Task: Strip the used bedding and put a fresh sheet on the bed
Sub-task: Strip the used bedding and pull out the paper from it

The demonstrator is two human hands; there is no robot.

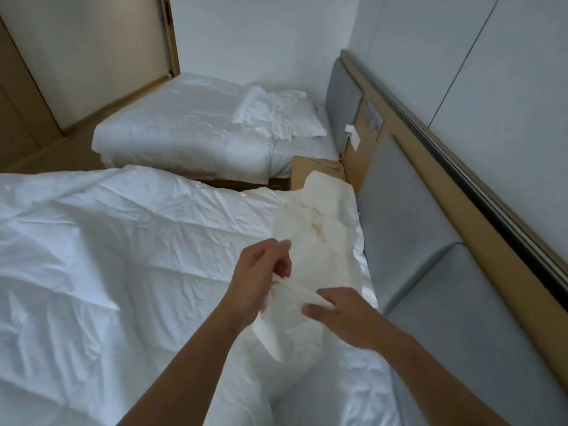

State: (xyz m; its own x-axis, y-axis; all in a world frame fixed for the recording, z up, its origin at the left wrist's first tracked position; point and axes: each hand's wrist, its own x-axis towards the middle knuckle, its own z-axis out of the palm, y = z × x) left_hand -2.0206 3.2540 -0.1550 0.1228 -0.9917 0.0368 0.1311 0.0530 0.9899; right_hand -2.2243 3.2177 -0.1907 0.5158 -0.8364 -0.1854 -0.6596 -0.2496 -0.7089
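A crumpled white duvet (107,256) covers the near bed. At its head end, beside the grey headboard, lies a cream-white pillow (319,229) in its case. My left hand (261,272) grips the open edge of the pillowcase with curled fingers. My right hand (341,315) pinches the same loose edge from the right side, thumb on top. The two hands are close together, pulling the fabric taut between them. The pillow's lower end is hidden under the fabric and my hands.
A second bed (190,133) with white bedding and a rumpled pillow (276,118) stands farther back. A brown nightstand (313,173) sits between the beds. The padded grey headboard (405,216) runs along the right wall. A door (92,50) is at the far left.
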